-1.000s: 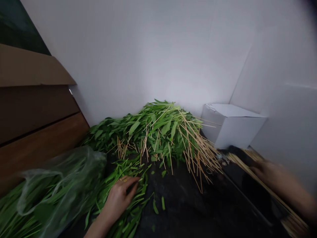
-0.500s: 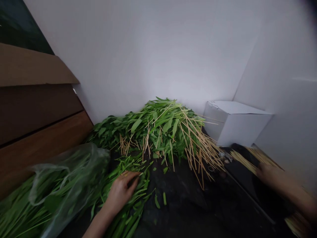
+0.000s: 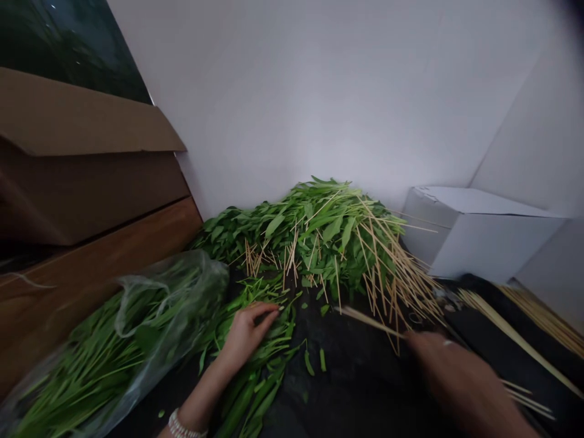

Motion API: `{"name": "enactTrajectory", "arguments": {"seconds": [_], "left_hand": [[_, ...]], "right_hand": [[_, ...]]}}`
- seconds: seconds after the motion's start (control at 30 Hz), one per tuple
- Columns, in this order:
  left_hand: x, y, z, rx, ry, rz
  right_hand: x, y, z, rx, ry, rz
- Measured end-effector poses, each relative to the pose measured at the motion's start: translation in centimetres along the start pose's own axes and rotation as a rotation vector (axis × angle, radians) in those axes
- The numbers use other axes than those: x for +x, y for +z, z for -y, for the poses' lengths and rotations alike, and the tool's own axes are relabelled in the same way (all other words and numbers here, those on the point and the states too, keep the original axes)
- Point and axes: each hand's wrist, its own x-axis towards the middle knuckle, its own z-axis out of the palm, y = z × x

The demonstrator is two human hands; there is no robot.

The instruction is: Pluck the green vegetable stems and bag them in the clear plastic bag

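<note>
Plain white walls (image 3: 319,91), dark glossy pane (image 3: 68,42) — upper left, black floor (image 3: 360,395), soft light

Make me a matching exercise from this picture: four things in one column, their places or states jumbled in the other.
1 left hand
2 right hand
3 white box
4 plastic bag

A by the wall, far right
B holds a skewer
C on loose green stems
D full of greens, at left

Pairs: 1-C, 2-B, 3-A, 4-D
</note>
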Motion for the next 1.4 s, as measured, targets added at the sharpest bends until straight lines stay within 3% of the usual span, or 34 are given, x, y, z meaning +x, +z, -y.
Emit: {"name": "enactTrajectory", "arguments": {"seconds": [0.03, 0.07, 0.17, 0.37, 0.5, 0.63, 0.73, 1.17, 1.4], "left_hand": [[0.0, 0.0, 0.0, -0.039, -0.016, -0.008], [0.0, -0.1, -0.1, -0.078, -0.034, -0.019], [0.1, -0.1, -0.2, -0.185, -0.111, -0.064], [0.1, -0.3, -0.6, -0.46, -0.294, -0.08], [0.2, -0.8, -0.6, -0.553, -0.347, -0.121], [0.2, -1.0, -0.4, -0.632, -0.383, -0.17], [0.1, -1.0, -0.3, -0.689, -0.416, -0.204], [0.1, -1.0, -0.8, -0.708, -0.478, -0.265], [0.1, -0.9, -0.8, -0.7, -0.489, -0.275]], "right_hand": [[0.4, 0.7, 1.5, 0.03, -0.062, 0.099], [0.8, 1.3, 2.6, 0.04, -0.084, 0.1], [2.6, 1.7, 4.1, 0.077, -0.137, -0.007], [9.0, -0.5, 7.3, 0.197, -0.141, -0.274], [11.8, 1.0, 10.6, 0.178, -0.115, -0.324], [10.9, 3.7, 12.0, 0.211, -0.159, -0.24], [9.6, 4.5, 12.0, 0.231, -0.167, -0.179], [9.2, 4.5, 12.3, 0.255, -0.109, -0.153], [9.5, 4.2, 12.2, 0.217, -0.144, -0.158]]}}
